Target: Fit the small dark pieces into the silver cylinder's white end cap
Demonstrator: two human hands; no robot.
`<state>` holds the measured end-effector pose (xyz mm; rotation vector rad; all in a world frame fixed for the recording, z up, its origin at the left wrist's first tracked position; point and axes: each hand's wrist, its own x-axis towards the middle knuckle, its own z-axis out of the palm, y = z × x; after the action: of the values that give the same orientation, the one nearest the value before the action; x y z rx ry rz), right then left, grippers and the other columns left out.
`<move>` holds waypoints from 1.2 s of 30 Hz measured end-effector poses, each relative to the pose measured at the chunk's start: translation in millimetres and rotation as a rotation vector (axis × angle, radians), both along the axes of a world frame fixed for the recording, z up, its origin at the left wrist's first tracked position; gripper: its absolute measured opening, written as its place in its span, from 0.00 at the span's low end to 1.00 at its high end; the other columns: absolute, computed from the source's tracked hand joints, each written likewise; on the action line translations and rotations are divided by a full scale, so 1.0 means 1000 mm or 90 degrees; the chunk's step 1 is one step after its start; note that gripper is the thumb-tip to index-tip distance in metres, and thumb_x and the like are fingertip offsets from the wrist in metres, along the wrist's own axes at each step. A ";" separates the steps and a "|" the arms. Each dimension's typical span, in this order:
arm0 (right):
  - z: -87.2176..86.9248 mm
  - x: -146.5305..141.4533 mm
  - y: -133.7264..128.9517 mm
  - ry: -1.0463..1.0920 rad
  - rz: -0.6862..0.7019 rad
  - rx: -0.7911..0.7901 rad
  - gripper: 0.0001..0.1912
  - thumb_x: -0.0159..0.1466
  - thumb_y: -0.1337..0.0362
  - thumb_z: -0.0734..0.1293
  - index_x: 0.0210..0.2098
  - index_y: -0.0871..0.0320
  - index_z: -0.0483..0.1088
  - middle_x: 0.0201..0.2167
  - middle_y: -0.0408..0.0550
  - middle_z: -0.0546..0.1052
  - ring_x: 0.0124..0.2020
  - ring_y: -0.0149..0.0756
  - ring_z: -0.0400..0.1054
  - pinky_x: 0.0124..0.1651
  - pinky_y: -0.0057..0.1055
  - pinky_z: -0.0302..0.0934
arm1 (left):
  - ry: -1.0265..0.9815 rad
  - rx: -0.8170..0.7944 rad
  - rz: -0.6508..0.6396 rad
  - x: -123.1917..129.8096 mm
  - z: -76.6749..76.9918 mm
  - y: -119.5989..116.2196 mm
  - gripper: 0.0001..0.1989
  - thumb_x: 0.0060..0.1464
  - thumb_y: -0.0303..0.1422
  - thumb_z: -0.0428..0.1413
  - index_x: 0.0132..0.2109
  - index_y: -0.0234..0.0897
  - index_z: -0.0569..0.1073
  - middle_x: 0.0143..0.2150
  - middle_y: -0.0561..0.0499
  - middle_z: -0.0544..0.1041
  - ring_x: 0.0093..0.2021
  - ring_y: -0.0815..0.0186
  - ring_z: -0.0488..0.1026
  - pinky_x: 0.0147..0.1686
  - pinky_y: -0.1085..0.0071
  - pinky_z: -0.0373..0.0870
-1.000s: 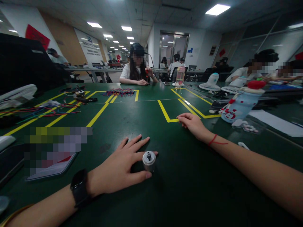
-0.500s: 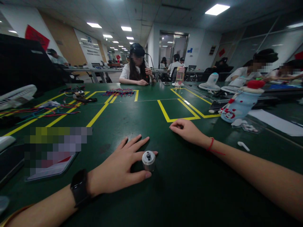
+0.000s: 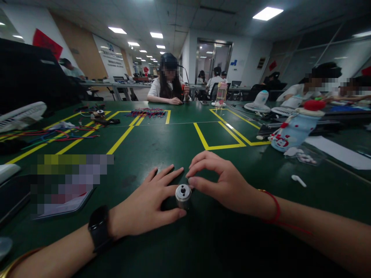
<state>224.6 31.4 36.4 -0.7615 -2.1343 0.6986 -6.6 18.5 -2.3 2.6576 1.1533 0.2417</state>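
As the head view took in the green table (image 3: 162,143), the silver cylinder (image 3: 183,199) stood upright near the front, right between the two hands! Down on the tabletop went the left hand (image 3: 142,206), palm low, three fingers fanned wide, its thumb and forefinger closed around the cylinder's lower part, thumb on the near side, forefinger behind. And the right hand (image 3: 224,179), just beside it, had thumb and forefinger pinched together on a small dark piece (image 3: 188,178), too small to make out fully, just above the cylinder's far edge. The cylinder's round top faced up, a dark central hole and smaller holes on show!

Out on the right lay a white earbud (image 3: 298,180), with a light-blue bottle (image 3: 298,129) leaning in view beyond it and a white sheet (image 3: 339,152) alongside. Over on the left, loose wires (image 3: 63,133) sprawled across yellow tape (image 3: 121,139), while a heap of red and blue wires (image 3: 147,112) sat farther off. And across the table, a person (image 3: 164,85) leaned in over the far edge, one hand up around something red!
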 end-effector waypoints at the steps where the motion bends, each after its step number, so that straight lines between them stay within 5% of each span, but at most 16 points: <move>1: 0.000 0.004 0.003 -0.005 0.019 -0.012 0.04 0.61 0.64 0.68 0.36 0.57 0.74 0.39 0.46 0.73 0.43 0.34 0.67 0.48 0.34 0.61 | 0.002 -0.002 -0.001 0.000 0.000 0.000 0.22 0.58 0.50 0.54 0.58 0.57 0.68 0.71 0.55 0.48 0.69 0.44 0.43 0.62 0.34 0.38; 7: -0.015 0.027 0.020 -0.211 0.179 -0.033 0.06 0.59 0.63 0.71 0.36 0.58 0.76 0.39 0.47 0.73 0.42 0.34 0.66 0.49 0.36 0.59 | 0.031 -0.011 0.003 0.000 0.002 0.001 0.25 0.58 0.50 0.53 0.62 0.60 0.62 0.72 0.56 0.45 0.70 0.44 0.41 0.61 0.34 0.38; 16: -0.027 0.032 0.025 -0.229 0.189 -0.027 0.09 0.59 0.61 0.71 0.38 0.55 0.77 0.40 0.46 0.72 0.44 0.35 0.66 0.51 0.39 0.56 | 0.044 -0.013 -0.002 0.002 0.000 0.005 0.26 0.60 0.50 0.52 0.64 0.61 0.59 0.72 0.56 0.44 0.70 0.44 0.40 0.61 0.34 0.39; 19: -0.029 0.036 0.032 -0.116 0.145 -0.104 0.10 0.61 0.60 0.69 0.39 0.59 0.75 0.39 0.47 0.72 0.39 0.32 0.67 0.42 0.31 0.61 | 0.052 -0.008 0.000 0.001 0.000 0.004 0.27 0.60 0.51 0.51 0.65 0.61 0.57 0.72 0.55 0.43 0.70 0.44 0.40 0.61 0.34 0.40; 25: -0.039 0.038 0.050 0.015 -0.091 -0.217 0.11 0.60 0.59 0.68 0.35 0.61 0.74 0.31 0.46 0.74 0.30 0.31 0.66 0.32 0.28 0.59 | 0.039 -0.006 0.008 0.000 0.002 0.001 0.27 0.59 0.52 0.51 0.64 0.63 0.58 0.72 0.57 0.44 0.69 0.42 0.43 0.61 0.33 0.41; 33: -0.037 0.037 0.048 -0.042 -0.081 -0.247 0.11 0.61 0.59 0.67 0.37 0.62 0.74 0.29 0.45 0.74 0.28 0.29 0.64 0.31 0.28 0.58 | 0.054 -0.002 0.009 0.003 0.002 0.001 0.27 0.60 0.52 0.51 0.65 0.63 0.56 0.72 0.58 0.43 0.69 0.43 0.41 0.61 0.34 0.41; 36: -0.031 0.039 0.043 -0.140 0.031 -0.162 0.10 0.60 0.61 0.68 0.38 0.60 0.75 0.33 0.46 0.75 0.32 0.31 0.66 0.35 0.30 0.59 | 0.054 -0.003 0.008 0.003 0.002 0.001 0.28 0.60 0.51 0.51 0.65 0.62 0.56 0.72 0.57 0.43 0.70 0.44 0.41 0.61 0.34 0.41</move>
<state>263.8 74.0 5.3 -0.9629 -2.2943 0.9631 -3.8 19.6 -0.1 2.6815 1.1941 0.1301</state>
